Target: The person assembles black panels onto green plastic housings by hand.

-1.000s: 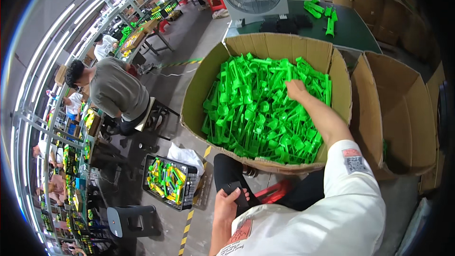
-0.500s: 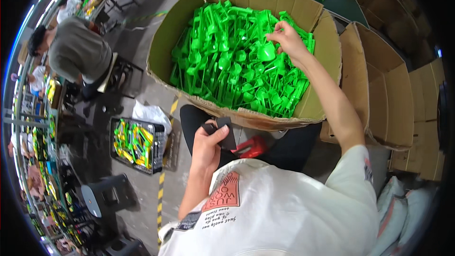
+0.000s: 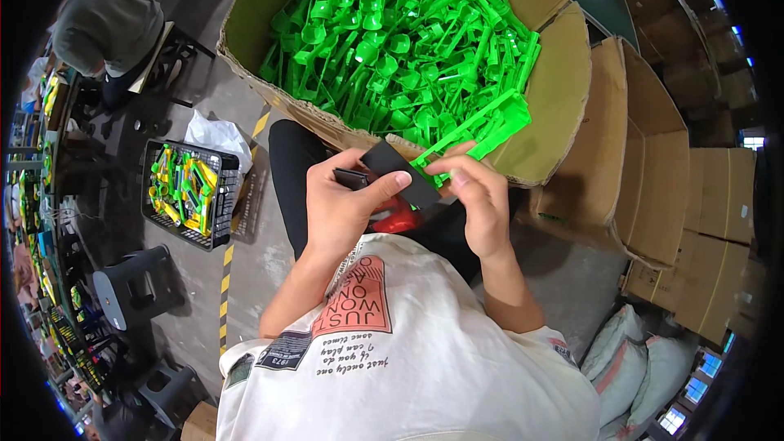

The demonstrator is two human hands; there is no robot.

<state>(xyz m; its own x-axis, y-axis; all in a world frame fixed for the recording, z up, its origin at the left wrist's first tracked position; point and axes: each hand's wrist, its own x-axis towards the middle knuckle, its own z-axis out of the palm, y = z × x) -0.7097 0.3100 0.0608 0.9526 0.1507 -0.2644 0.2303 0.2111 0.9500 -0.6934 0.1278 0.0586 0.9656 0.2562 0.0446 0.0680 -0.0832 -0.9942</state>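
In front of my body, my left hand (image 3: 339,208) grips a flat black rectangular pad (image 3: 418,186), thumb pressed on its face. A smaller dark piece (image 3: 351,179) sticks out between the fingers of that hand. My right hand (image 3: 483,211) pinches one end of a long green plastic part (image 3: 500,124), which slants up and to the right over the near rim of the cardboard box (image 3: 563,73). The pinched end lies against or right beside the black pad; the fingers hide the exact contact. A heap of similar green plastic parts (image 3: 384,49) fills the box.
A red object (image 3: 398,217) shows below my hands. To the left stands a black crate (image 3: 220,204) of green and yellow parts, with a grey stool (image 3: 131,286) nearer. More cardboard boxes (image 3: 645,147) stand on the right, white sacks (image 3: 625,359) below them. A seated person (image 3: 110,16) is at far left.
My right hand has come back from the heap to my left hand, now with a green plastic part in it. The black pad stays in my left hand. The whole view has shifted.
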